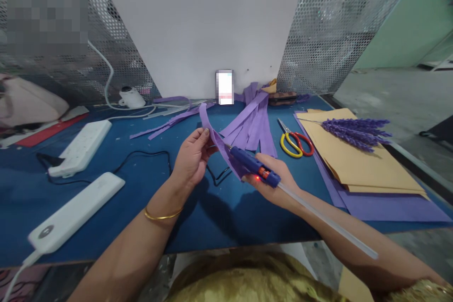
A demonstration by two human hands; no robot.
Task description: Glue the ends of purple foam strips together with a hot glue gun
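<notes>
Between thumb and fingers, my left hand (196, 153) pinches a purple paper strip (218, 144) that curves up past the thumb. My right hand (274, 177) is wrapped round a blue glue gun (253, 164), its red light lit. The gun's nozzle points at the strip and sits close against it; contact is hard to make out. A long clear glue stick (329, 222) juts from the back of the gun. The strip's lower end reaches the fingers of my right hand. Beyond both hands lies a bunch of cut purple strips (253, 125).
Scissors (295, 144) with yellow and red handles lie right of the strips. Further right, purple flower sprigs (357, 130) rest on tan sheets (368, 170). White power strips (79, 212) and a black cord (141, 153) occupy the left. A phone (225, 87) leans against a white board (205, 33).
</notes>
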